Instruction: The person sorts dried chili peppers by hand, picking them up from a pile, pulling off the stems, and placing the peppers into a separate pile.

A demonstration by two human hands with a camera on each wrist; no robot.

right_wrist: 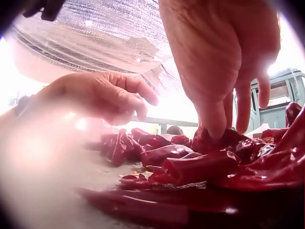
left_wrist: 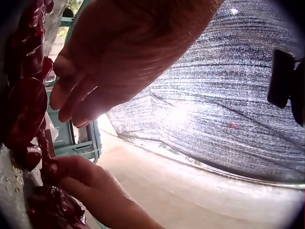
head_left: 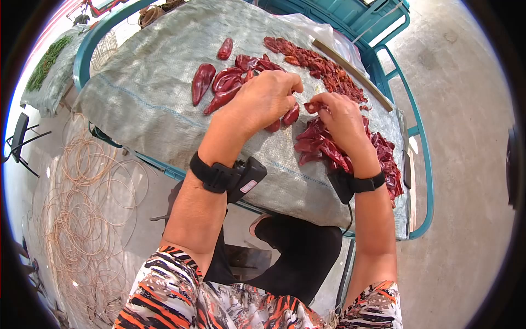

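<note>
1 small, crumpled dark-red pepper piece [head_left: 313, 107] is pinched in the right hand [head_left: 345, 118], thumb against fingertips. It sits to the left of those fingertips, in the gap toward the left hand [head_left: 268, 98]; right hand is obviously nearer. Long axis can't be read cleanly, fingers cover part of it, but the free end points roughly left. Left hand: fingers loosely bent, nothing seen in it; 1 glossy, rounded red pepper [head_left: 291, 114] lies just beside it on the grey-green woven plastic sheet [head_left: 148, 131]. Held piece looks folded, with a paler patch showing. Around it: glossy, flattened dark-red pepper heap [head_left: 318, 143] under the right hand, smooth, plump dark-red peppers [head_left: 226, 81] on the far left side of the left hand, long band of crinkled orange-red pepper bits [head_left: 323, 68] beyond the right hand.
</note>
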